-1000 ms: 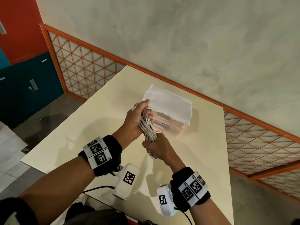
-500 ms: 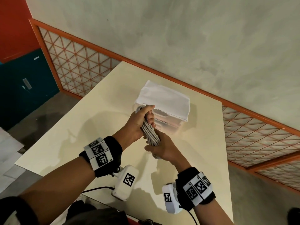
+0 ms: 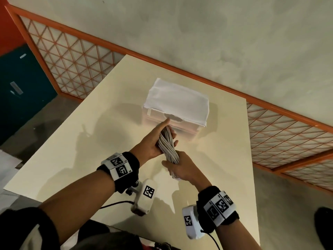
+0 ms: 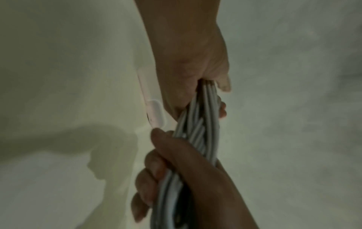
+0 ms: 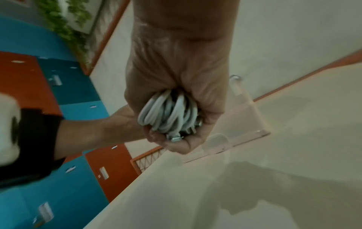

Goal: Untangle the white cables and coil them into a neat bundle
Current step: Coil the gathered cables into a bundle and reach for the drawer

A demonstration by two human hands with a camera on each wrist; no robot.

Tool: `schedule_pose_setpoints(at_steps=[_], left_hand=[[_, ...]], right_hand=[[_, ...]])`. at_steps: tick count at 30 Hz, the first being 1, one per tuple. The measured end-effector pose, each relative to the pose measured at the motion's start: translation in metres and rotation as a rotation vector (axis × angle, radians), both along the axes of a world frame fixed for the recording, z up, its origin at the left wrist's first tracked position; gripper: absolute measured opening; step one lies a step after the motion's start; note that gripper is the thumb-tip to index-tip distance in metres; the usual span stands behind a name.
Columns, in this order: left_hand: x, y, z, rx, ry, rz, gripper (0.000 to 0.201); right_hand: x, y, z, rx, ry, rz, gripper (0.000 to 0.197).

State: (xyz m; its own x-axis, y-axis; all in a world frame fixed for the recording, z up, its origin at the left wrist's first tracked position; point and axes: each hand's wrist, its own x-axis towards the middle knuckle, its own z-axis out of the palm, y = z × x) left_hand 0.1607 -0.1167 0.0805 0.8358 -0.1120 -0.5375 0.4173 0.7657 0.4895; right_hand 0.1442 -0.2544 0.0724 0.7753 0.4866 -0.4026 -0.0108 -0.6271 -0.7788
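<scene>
A bundle of white cables (image 3: 168,145) hangs stretched between both hands above the cream table (image 3: 86,145). My left hand (image 3: 158,139) holds its upper end, fingers curled round the strands and the index finger pointing straight at the box. My right hand (image 3: 178,168) grips the lower end in a fist. In the left wrist view the strands (image 4: 199,128) cross and twist between the left hand (image 4: 195,69) and the right hand (image 4: 168,162). In the right wrist view the cable loops (image 5: 168,113) and metal plug ends (image 5: 176,138) stick out of the right fist (image 5: 176,77).
A translucent box (image 3: 162,121) with a white cloth (image 3: 178,103) on top stands on the table just beyond the hands. An orange lattice railing (image 3: 72,60) and a plaster wall border the table's far side. Teal and orange lockers (image 5: 68,108) are at the left.
The left index finger has straightened out toward the box. The strands between the hands now look twisted. The hands sit a little nearer the box's front.
</scene>
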Motion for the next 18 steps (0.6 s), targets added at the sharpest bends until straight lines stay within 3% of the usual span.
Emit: schedule_pose_setpoints(at_steps=[3,6,9,18], left_hand=[[0.011,-0.001,-0.011,-0.027,0.002,-0.042,0.055],[0.028,-0.001,-0.031,0.051,0.117,0.049,0.064],[0.043,-0.003,-0.051,0.118,0.158,0.116,0.060],[0.054,-0.007,-0.083,0.226,0.074,0.122,0.052]], right_hand=[[0.007,-0.016,-0.008,0.027,0.057,-0.067,0.026],[0.010,-0.033,-0.019,0.071,0.116,-0.133,0.029],[0.011,-0.046,-0.034,0.087,0.177,-0.191,0.029],[0.004,-0.061,-0.058,0.118,0.304,-0.315,0.029]])
